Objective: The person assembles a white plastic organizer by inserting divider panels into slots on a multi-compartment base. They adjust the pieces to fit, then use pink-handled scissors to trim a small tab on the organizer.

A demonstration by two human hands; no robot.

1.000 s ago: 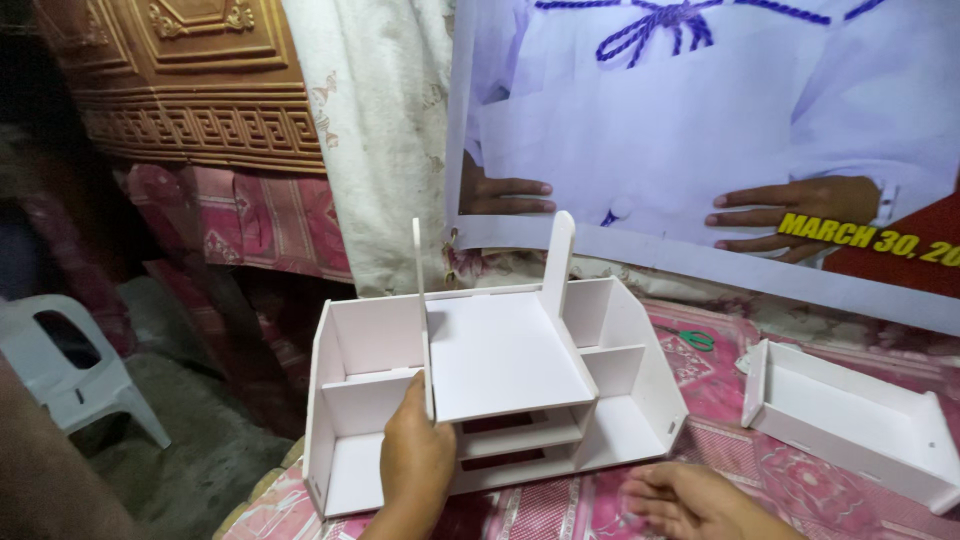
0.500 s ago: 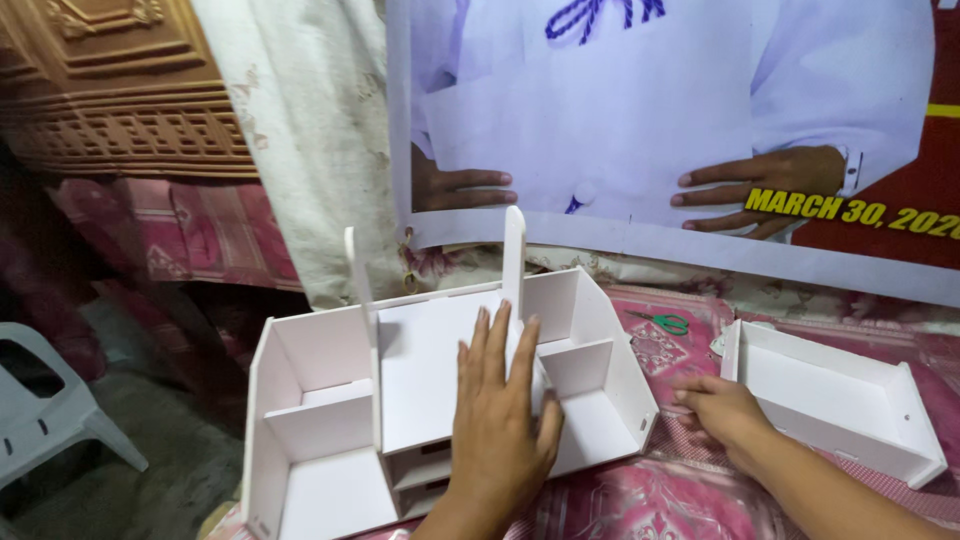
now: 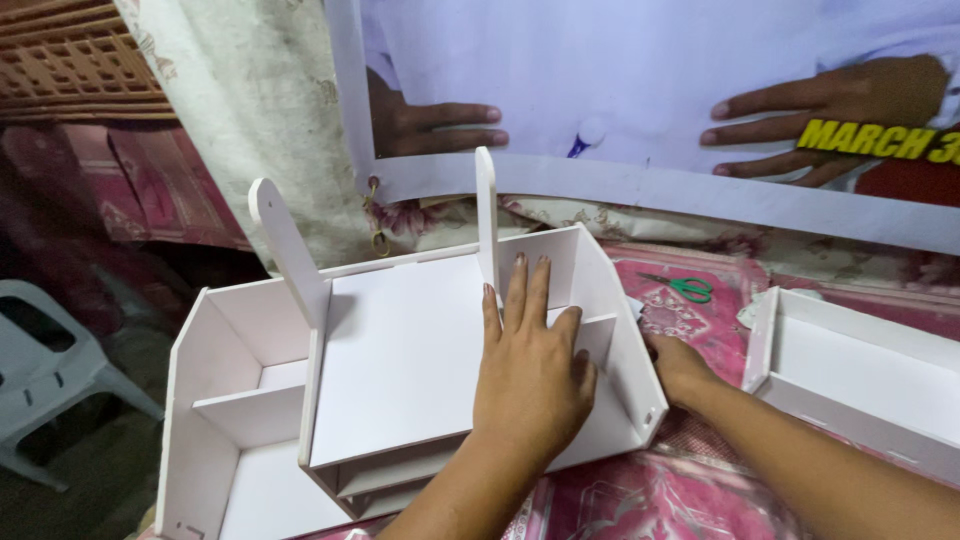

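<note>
A: What fills the middle of the frame?
B: A white organizer [image 3: 390, 370], with the left hand [image 3: 530, 370] flat on its panel.
A: And lower right?
B: The right hand [image 3: 680, 365] touches its side; green scissors [image 3: 685, 288] lie above on pink cloth [image 3: 660, 495].

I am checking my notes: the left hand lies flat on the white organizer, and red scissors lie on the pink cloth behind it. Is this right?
Not quite: the scissors have green handles, not red, as the head view shows. The left hand does lie flat on the white organizer, and the scissors lie on the pink cloth behind it.

R hand [image 3: 678, 368] fingers hidden behind organizer [image 3: 400, 350] wall. Organizer bottom cut off. Tray [image 3: 860, 375] cut off at right edge. Scissors [image 3: 685, 288] tiny.
</note>
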